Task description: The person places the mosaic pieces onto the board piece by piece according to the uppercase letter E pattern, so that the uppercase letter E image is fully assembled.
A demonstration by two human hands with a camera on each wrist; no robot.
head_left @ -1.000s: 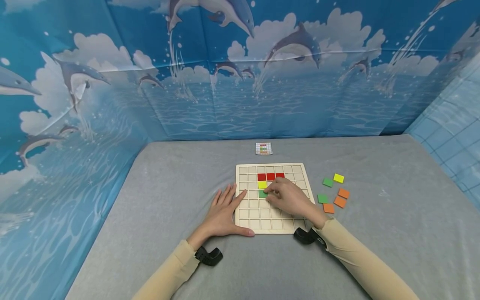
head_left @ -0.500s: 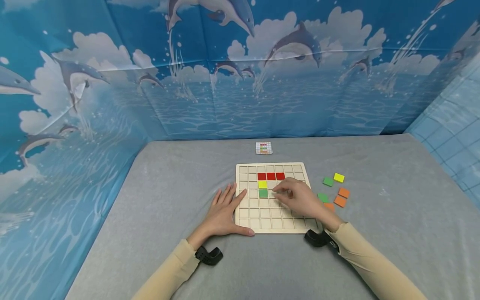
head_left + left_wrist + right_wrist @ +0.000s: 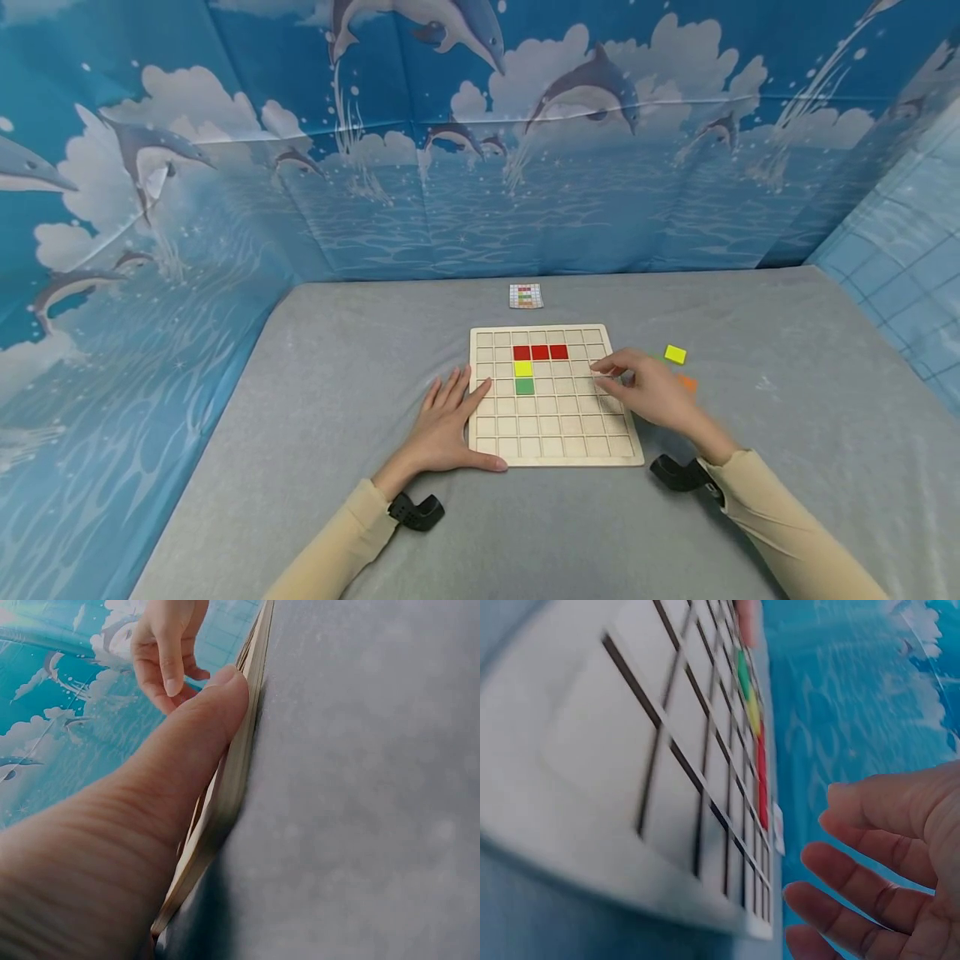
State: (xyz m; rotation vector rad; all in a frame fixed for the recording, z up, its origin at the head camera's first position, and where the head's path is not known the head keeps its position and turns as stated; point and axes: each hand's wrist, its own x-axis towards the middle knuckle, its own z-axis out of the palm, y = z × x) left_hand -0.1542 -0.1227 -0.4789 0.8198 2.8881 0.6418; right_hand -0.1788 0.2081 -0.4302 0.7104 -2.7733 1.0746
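A wooden grid board (image 3: 551, 427) lies on the grey cloth. Three red tiles (image 3: 540, 352) form a row in its upper cells, with a yellow tile (image 3: 522, 368) and a green tile (image 3: 524, 387) stacked below the leftmost. My left hand (image 3: 441, 433) rests spread at the board's left side, its thumb (image 3: 199, 724) along the near edge in the left wrist view. Over the board's right edge hovers my right hand (image 3: 654, 392); its fingers are loosely bent and nothing shows between them, as the right wrist view also shows, with fingers (image 3: 855, 881) apart.
A small printed pattern card (image 3: 526, 297) lies beyond the board. Right of it are a loose yellow tile (image 3: 675, 354) and an orange tile (image 3: 687, 382), partly covered by my right hand. A dolphin-print curtain (image 3: 465, 200) stands behind the table.
My right hand has moved right from beside the green tile to the board's right edge, now covering most of the loose tiles. The left hand stays in place.
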